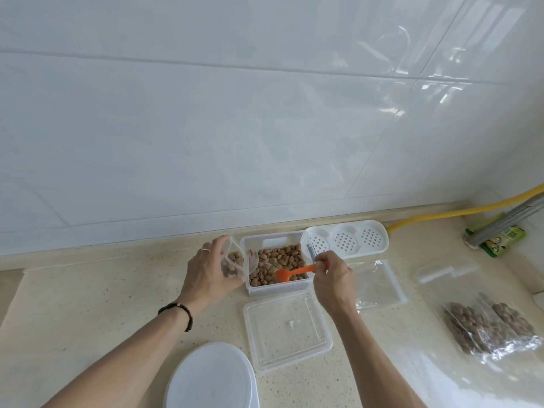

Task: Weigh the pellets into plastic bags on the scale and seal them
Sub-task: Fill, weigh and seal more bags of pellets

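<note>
Pellets (279, 259) are being scooped from the clear tub (275, 285) with an orange spoon (294, 272), which is pinched in the right hand (331, 278). A small plastic bag (235, 262), partly filled, is gripped by the left hand (206, 275) at the tub's nine o'clock, mouth held open. Two filled bags (488, 326) are seen lying at four o'clock from the tub, so part of the job is judged done. An empty bag (378, 282) is laid at three o'clock, the tub's lid (287, 329) at six. No scale can be made out with certainty; weighing and sealing of the held bag are judged outstanding.
</note>
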